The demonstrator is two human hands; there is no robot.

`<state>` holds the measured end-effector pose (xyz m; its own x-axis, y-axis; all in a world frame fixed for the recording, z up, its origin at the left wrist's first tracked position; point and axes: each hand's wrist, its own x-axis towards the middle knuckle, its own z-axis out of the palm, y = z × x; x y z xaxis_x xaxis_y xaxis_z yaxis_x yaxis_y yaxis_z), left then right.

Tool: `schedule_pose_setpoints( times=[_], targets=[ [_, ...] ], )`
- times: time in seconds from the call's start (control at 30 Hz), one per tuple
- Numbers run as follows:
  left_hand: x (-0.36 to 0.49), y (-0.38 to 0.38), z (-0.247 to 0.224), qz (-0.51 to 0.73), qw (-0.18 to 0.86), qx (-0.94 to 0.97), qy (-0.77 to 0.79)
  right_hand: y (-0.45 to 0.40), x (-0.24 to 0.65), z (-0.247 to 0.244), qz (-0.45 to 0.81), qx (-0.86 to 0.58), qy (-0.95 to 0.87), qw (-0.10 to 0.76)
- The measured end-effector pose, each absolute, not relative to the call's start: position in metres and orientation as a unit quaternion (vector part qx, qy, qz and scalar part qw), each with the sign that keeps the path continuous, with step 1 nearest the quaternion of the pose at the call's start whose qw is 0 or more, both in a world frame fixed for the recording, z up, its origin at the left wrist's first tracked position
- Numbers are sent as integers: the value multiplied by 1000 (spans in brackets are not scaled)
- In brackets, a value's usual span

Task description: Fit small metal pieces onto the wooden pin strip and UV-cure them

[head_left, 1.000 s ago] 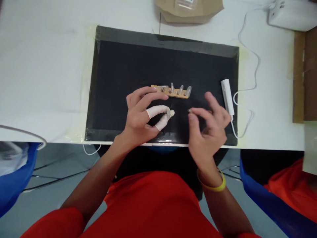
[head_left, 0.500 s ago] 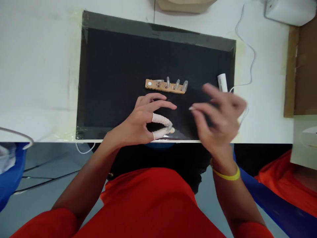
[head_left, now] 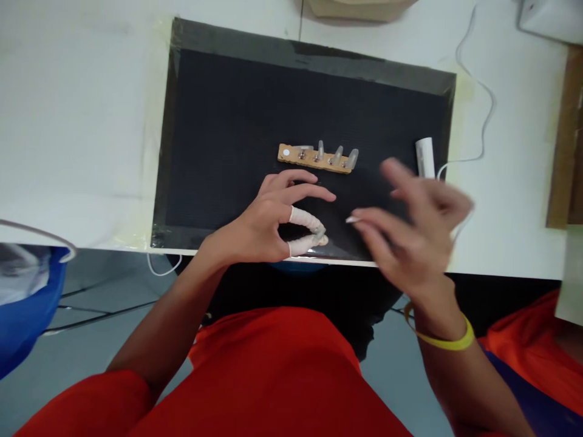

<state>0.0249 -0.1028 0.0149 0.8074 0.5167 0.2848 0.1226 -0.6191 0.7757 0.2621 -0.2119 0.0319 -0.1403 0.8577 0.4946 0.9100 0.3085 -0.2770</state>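
Observation:
My left hand [head_left: 268, 209] rests low over the black mat [head_left: 237, 109], near its front edge. White finger covers wrap its thumb and index finger, which pinch a small translucent piece [head_left: 320, 233]. The other fingers stretch to the right. To the right, my right hand [head_left: 414, 227], partly smeared by motion, holds a small whitish sliver [head_left: 351, 220] between thumb and index finger. The two held pieces are apart. Beyond my left hand lies a narrow brown strip [head_left: 291, 155] with several translucent, tube-like pieces [head_left: 351, 159] along it and a white dot at its left end.
A white cylinder [head_left: 425, 156] lies on the mat's right side, close to a white cable [head_left: 489, 115]. At the back are a tan container [head_left: 359, 9] and a white box [head_left: 553, 18]. A blue bin [head_left: 50, 297] stands left, below the table edge.
The view has shifted, so the mat and strip sit further right in it. My right hand has come nearer to my left fingertips and the front edge. My left hand keeps its pinch.

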Motion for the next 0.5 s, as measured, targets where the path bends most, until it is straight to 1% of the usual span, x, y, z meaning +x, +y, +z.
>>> schedule_pose_setpoints(
  times=[0.1, 0.2, 0.33, 0.43, 0.5],
  targets=[
    [25, -103, 15, 244, 395, 865, 188, -212, 262, 30, -55, -602, -734, 310],
    [26, -103, 13, 255, 394, 863, 186, -213, 260, 29, -48, -566, -776, 275],
    [27, -104, 11, 253, 380, 869, 192, -215, 258, 27, -109, -599, -733, 304],
    [28, -104, 10, 258, 363, 874, 197, -218, 254, 26, -73, -555, -772, 300],
    [28, -105, 8, 260, 353, 877, 199, -220, 252, 25, -76, -560, -766, 307]
  ],
)
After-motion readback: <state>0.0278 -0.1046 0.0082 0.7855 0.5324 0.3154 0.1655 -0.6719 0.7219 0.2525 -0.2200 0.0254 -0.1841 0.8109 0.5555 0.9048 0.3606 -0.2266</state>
